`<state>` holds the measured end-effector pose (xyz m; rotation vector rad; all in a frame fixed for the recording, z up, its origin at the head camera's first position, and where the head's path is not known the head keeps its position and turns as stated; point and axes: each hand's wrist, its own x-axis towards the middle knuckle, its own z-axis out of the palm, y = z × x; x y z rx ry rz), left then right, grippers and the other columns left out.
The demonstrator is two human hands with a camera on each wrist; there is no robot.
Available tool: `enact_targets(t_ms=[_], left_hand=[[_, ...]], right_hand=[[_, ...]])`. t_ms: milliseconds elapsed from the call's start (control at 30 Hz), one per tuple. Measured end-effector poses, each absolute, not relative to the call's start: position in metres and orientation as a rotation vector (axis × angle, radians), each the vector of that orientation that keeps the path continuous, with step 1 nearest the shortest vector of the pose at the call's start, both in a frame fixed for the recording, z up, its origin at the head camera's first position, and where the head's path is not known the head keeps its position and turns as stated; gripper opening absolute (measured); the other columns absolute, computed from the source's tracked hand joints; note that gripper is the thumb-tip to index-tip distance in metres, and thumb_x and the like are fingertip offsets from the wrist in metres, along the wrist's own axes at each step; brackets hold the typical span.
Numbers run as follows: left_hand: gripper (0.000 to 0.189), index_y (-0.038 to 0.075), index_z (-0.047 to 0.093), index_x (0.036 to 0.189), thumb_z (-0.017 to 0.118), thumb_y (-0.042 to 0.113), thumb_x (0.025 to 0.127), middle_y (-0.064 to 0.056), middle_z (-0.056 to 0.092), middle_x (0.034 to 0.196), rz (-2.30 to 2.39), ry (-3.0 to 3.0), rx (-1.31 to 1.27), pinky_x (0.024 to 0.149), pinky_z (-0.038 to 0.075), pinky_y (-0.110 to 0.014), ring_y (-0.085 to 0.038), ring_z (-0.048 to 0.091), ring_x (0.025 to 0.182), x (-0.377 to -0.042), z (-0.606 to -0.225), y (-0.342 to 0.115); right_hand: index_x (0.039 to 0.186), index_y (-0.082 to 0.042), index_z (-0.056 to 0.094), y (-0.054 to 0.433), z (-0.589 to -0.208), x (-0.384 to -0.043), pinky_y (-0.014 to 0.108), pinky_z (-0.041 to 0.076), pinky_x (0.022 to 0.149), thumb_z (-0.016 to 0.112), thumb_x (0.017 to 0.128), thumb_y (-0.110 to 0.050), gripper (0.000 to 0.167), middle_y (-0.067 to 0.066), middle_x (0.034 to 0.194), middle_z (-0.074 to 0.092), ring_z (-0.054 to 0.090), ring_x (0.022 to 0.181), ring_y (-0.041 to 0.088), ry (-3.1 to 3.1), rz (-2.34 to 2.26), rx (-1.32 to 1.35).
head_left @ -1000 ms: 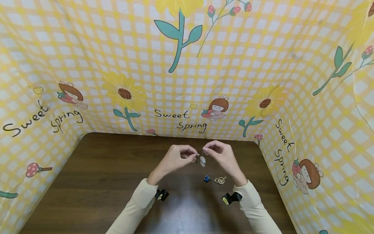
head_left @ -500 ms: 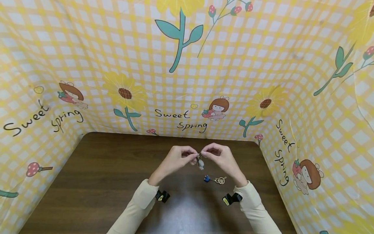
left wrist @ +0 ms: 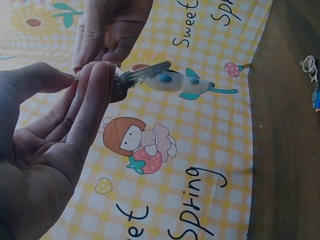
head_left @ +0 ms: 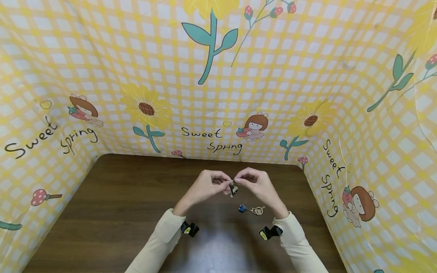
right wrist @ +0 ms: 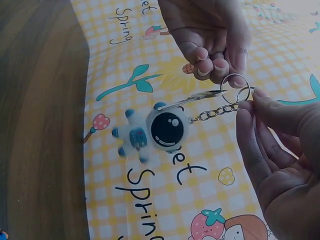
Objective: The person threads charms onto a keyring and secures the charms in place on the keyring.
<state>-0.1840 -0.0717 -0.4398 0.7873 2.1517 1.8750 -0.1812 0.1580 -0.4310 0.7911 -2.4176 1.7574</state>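
A white astronaut keychain (right wrist: 167,129), with a black visor and blue feet, hangs by a short metal chain (right wrist: 215,112) from a split key ring (right wrist: 235,89). A flat key (right wrist: 192,99) hangs from the ring alongside it. My left hand (head_left: 208,184) pinches the ring between thumb and fingertips. With thumb and index finger, my right hand (head_left: 257,184) pinches where the ring meets the chain's end. The fingertips of both hands nearly meet, above the table. In the left wrist view, the fingers of the left hand (left wrist: 60,125) hide most of the ring.
On the brown wooden table (head_left: 119,212), below the hands, lies a second keychain with a blue charm (head_left: 242,208) and a gold-coloured ring (head_left: 258,211). Yellow checked cloth (head_left: 211,94) walls in the table's back and sides.
My right hand has come slightly left and down, bringing the fingertips of both hands closer. The dangling astronaut has swung left and turned, so its dark visor shows.
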Motion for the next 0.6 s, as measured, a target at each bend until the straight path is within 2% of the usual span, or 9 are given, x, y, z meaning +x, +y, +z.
enact_targets(t_ms=[233,333,433,600], left_hand=[[0.013,-0.009,0.074,0.104,0.068,0.004,0.103,-0.015,0.077,0.086,1.879,2.152,0.818,0.072,0.064,-0.033,-0.021,0.076,0.074,-0.1835,-0.4426,-0.0692],[0.012,-0.008,0.074,0.103,0.068,0.002,0.103,-0.014,0.077,0.086,1.879,2.168,0.843,0.072,0.064,-0.032,-0.026,0.077,0.076,-0.1831,-0.4439,-0.0675],[0.008,-0.006,0.074,0.101,0.068,0.000,0.101,-0.012,0.077,0.085,1.871,2.204,0.879,0.071,0.064,-0.032,-0.029,0.077,0.077,-0.1829,-0.4441,-0.0663],[0.006,-0.005,0.075,0.099,0.069,-0.004,0.099,-0.009,0.076,0.084,1.774,2.339,0.946,0.069,0.063,-0.028,-0.017,0.075,0.075,-0.1833,-0.4421,-0.0649]], right_hand=[[0.099,0.004,0.076,0.1582,-0.4339,-0.1844,0.024,0.057,0.078,0.074,0.097,0.002,0.004,0.012,0.096,0.074,0.070,0.087,0.017,-2.392,1.723,0.843],[0.097,0.001,0.077,0.1583,-0.4338,-0.1860,0.024,0.056,0.076,0.074,0.097,0.003,0.003,0.012,0.096,0.075,0.069,0.087,0.017,-2.393,1.685,0.868],[0.095,-0.005,0.078,0.1580,-0.4316,-0.1868,0.024,0.056,0.075,0.074,0.095,0.005,0.011,0.006,0.095,0.075,0.068,0.087,0.015,-2.395,1.643,0.895],[0.092,-0.009,0.080,0.1578,-0.4303,-0.1877,0.026,0.057,0.076,0.076,0.093,0.006,0.016,-0.001,0.094,0.074,0.069,0.087,0.016,-2.385,1.547,0.954]])
